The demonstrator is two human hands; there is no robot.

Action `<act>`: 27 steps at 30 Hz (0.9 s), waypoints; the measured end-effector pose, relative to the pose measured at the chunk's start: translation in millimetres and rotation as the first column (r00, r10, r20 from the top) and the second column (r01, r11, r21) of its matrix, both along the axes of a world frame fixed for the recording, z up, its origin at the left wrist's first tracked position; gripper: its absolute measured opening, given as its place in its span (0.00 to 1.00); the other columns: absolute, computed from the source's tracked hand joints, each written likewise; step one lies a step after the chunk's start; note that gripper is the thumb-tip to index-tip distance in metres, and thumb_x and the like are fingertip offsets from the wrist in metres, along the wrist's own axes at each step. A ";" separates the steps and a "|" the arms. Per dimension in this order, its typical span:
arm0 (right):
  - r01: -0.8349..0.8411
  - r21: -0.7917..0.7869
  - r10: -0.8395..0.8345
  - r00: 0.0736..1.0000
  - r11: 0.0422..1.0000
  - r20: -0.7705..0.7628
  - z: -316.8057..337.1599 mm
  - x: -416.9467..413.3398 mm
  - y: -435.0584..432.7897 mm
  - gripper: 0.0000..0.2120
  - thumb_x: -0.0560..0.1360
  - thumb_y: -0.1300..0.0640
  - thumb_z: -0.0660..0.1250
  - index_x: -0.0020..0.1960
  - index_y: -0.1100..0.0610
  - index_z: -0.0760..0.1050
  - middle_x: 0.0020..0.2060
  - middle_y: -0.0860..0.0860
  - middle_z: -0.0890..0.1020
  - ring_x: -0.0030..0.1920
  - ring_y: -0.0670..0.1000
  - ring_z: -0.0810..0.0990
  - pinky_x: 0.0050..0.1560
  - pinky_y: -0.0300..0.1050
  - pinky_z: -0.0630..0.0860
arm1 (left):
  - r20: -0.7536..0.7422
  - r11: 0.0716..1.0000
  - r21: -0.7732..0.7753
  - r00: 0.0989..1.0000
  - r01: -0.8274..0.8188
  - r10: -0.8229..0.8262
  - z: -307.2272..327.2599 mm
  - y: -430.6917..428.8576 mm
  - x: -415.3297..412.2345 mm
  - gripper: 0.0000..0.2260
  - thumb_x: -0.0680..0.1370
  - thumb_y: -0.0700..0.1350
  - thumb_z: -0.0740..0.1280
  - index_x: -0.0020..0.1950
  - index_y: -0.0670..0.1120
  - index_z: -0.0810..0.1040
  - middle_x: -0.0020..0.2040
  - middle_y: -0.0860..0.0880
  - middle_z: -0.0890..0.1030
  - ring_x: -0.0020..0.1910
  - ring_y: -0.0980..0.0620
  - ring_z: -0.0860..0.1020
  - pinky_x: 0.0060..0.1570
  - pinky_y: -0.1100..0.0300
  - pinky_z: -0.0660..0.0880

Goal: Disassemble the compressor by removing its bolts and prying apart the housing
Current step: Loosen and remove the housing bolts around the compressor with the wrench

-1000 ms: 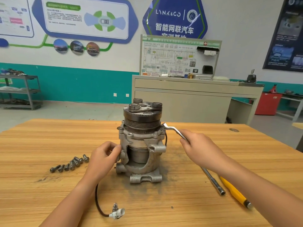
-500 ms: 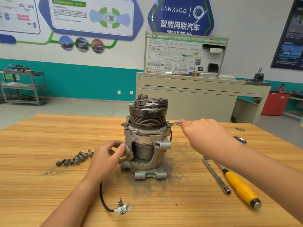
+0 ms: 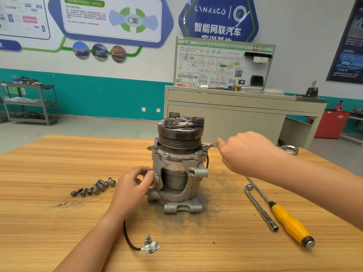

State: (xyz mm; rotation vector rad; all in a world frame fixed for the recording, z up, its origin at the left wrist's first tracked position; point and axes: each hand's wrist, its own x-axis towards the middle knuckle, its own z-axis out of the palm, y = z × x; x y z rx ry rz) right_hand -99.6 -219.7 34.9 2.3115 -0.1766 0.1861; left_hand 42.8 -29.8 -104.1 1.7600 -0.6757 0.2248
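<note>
A grey metal compressor (image 3: pixel 177 169) stands upright on the wooden table (image 3: pixel 59 222), pulley end up. My left hand (image 3: pixel 131 187) grips the housing's lower left side. My right hand (image 3: pixel 247 152) holds a silver wrench (image 3: pixel 211 145) whose ring end sits on a bolt (image 3: pixel 204 147) at the flange's right side. The far ring end of the wrench (image 3: pixel 289 149) shows behind my wrist. Several removed bolts (image 3: pixel 94 188) lie in a row left of the compressor. A black cable with a white connector (image 3: pixel 151 247) trails from the compressor to the front.
An L-shaped socket wrench (image 3: pixel 261 209) and a yellow-handled screwdriver (image 3: pixel 288 222) lie on the table at the right. Behind the table stand a grey training bench (image 3: pixel 235 107), a metal shelf rack (image 3: pixel 29 103) at far left and a red cabinet (image 3: pixel 332 124) at far right.
My right hand has swung the wrench handle from near me toward the back right, around the bolt. The left hand stays on the housing. The camera has shifted slightly.
</note>
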 end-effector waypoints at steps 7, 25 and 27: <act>0.014 -0.019 -0.015 1.000 1.000 -0.021 -3.0 -1.5 6.9 0.10 0.77 0.64 0.56 0.56 0.59 0.70 0.27 0.50 0.62 0.23 0.49 0.61 0.20 0.41 0.55 | 0.000 1.000 0.008 1.000 -0.003 0.003 -0.3 0.6 -0.7 0.06 0.77 0.45 0.65 0.42 0.55 0.79 0.39 0.51 0.82 0.31 0.60 0.79 0.32 0.71 0.72; -0.306 -0.077 0.314 0.889 0.949 0.333 -14.8 37.9 -55.4 0.13 0.69 0.67 0.71 0.52 0.61 0.78 0.45 0.54 0.83 0.45 0.53 0.83 0.49 0.48 0.78 | -0.026 0.999 -0.036 1.000 0.011 -0.012 -0.3 -1.9 0.2 0.07 0.77 0.42 0.65 0.42 0.52 0.80 0.39 0.51 0.82 0.31 0.56 0.79 0.28 0.73 0.70; -0.420 -0.030 0.391 0.813 0.907 0.430 -21.3 51.7 -53.9 0.10 0.60 0.70 0.76 0.40 0.62 0.81 0.35 0.55 0.84 0.36 0.53 0.84 0.43 0.50 0.80 | -0.041 0.999 -0.046 0.999 0.015 -0.017 -0.9 -1.7 -0.1 0.07 0.77 0.42 0.65 0.42 0.52 0.80 0.39 0.51 0.83 0.32 0.55 0.79 0.28 0.73 0.71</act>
